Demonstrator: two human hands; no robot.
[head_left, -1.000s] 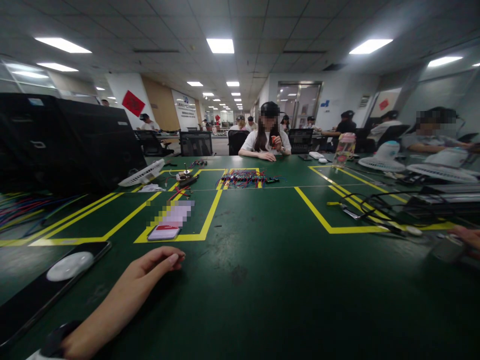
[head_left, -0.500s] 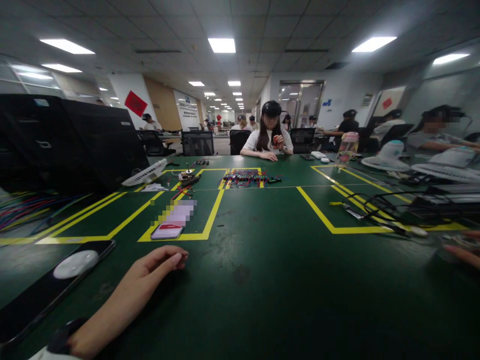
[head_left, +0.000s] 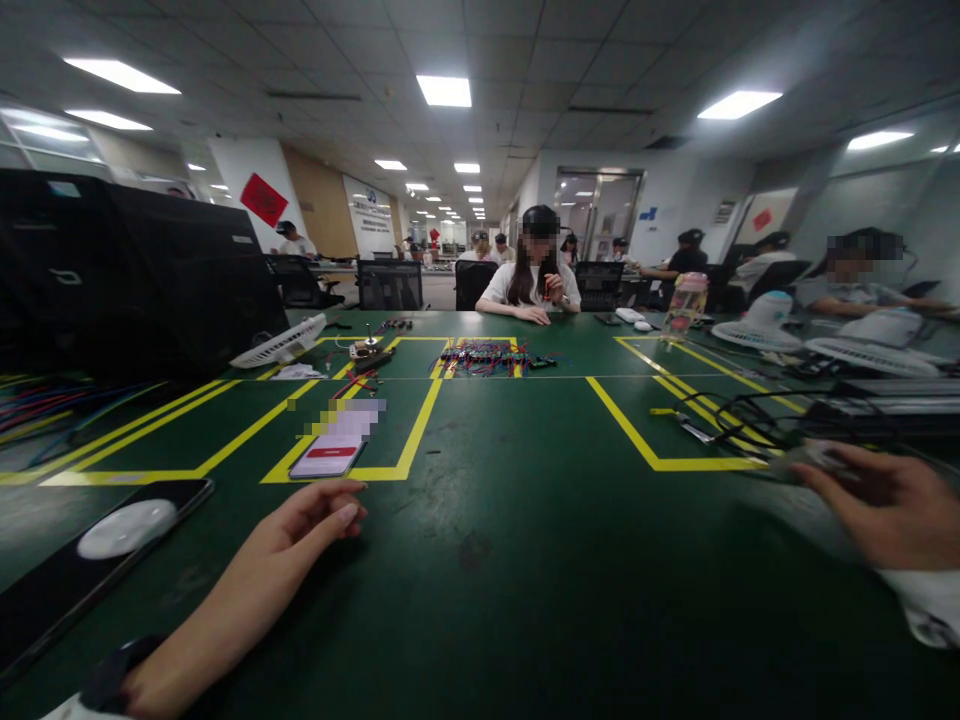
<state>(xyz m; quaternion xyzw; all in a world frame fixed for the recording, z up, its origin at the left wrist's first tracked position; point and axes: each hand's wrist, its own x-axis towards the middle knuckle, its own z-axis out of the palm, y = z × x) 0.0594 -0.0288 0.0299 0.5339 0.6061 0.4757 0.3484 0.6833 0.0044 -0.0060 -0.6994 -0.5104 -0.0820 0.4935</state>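
My left hand (head_left: 315, 530) rests over the green table (head_left: 487, 620), its fingers loosely bent and nothing visible in them. Just beyond its fingertips lies a phone (head_left: 326, 458) with a lit screen, inside a yellow tape outline. My right hand (head_left: 896, 505) is closed around a small greyish object (head_left: 814, 460), blurred by motion, whose kind I cannot make out. Close beyond it are black cables (head_left: 739, 425). Left of my left forearm, a white mouse (head_left: 127, 528) sits on a dark, flat, phone-shaped slab (head_left: 56, 585).
A black computer case (head_left: 135, 270) stands at the left. Wired electronic parts (head_left: 495, 357) and a small motor-like device (head_left: 369, 350) lie farther back. A bottle (head_left: 684, 305) and white fans (head_left: 757, 325) stand at the right. Across the table sits a person (head_left: 529, 280).
My right hand has come in from the right edge with the greyish object. My left hand stays nearly in place. The whole view has shifted slightly.
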